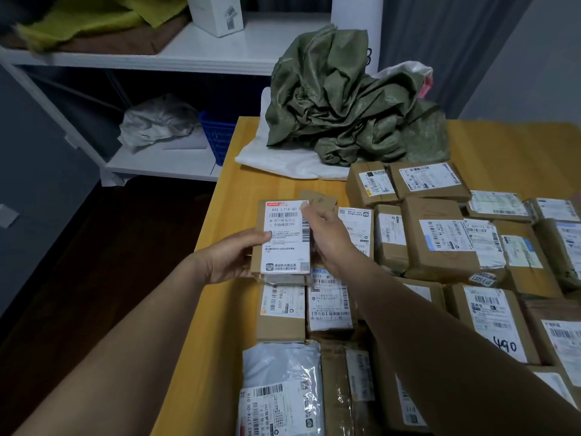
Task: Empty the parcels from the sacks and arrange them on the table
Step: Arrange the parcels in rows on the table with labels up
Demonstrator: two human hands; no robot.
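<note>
You are placing the labelled parcel on the table | left hand and right hand grasping its edges | next: probably squaring, releasing

Pretty dim room, dark floor and a grey wall. White shelf unit on the left with a blue basket on its lower shelf, grey curtain behind the yellow worktop.

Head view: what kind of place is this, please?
Probably a parcel sorting or pickup room: labelled cardboard parcels lie in rows on the yellow table, crumpled green sacks sit at its far end, and white storage shelves stand beside it.
</note>
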